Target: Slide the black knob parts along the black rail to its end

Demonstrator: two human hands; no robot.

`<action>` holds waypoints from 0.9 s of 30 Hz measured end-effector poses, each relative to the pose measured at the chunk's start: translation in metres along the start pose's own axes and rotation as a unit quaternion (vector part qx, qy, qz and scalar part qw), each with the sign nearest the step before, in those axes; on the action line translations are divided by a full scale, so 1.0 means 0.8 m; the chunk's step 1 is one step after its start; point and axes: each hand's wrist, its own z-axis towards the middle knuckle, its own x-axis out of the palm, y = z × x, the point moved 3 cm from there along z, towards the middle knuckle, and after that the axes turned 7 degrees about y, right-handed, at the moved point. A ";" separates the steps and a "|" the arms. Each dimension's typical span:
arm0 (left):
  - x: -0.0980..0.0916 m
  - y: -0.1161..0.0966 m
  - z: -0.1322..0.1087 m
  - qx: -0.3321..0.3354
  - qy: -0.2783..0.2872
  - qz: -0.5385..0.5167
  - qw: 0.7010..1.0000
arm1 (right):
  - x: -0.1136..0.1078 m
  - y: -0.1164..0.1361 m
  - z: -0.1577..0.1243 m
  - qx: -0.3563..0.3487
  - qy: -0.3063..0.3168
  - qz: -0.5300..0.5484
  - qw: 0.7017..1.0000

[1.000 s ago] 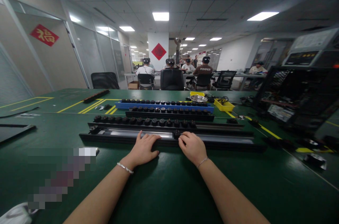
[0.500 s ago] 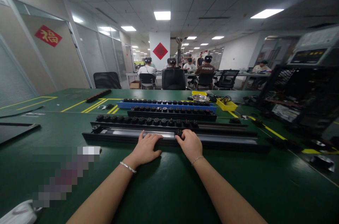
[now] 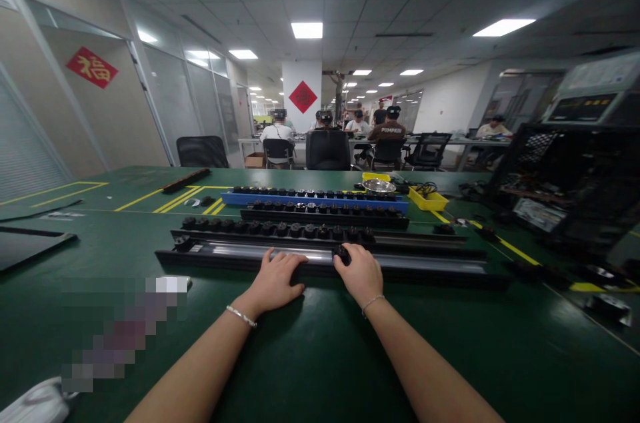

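A long black rail with a shiny inner channel lies crosswise before me on the green table. My left hand rests on its near edge, fingers spread over the channel and thumb apart. In the fingers of my right hand is a small black block-shaped part, tilted at the channel; the fingers partly cover it. Another such black part sits at the rail's left end. Just behind runs a second black rail, bearing a row of similar black parts.
Farther back are a shorter black rail and a blue rail, both with rows of black parts. A metal bowl and a yellow bin stand behind. Black equipment rises at right; a black frame lies at left.
The black part in my right hand has shifted slightly right and tilted, showing more between thumb and fingers. My left hand has stayed in place.
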 end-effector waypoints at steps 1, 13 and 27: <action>0.000 0.000 0.000 0.000 0.001 0.000 1.000 | 0.000 0.000 0.000 0.001 0.000 0.000 1.000; -0.002 0.000 0.000 0.001 0.004 0.004 1.000 | -0.003 -0.006 -0.003 -0.002 -0.030 0.005 1.000; -0.002 -0.001 -0.001 0.008 0.002 0.003 1.000 | -0.007 -0.015 -0.004 0.012 -0.053 0.000 0.999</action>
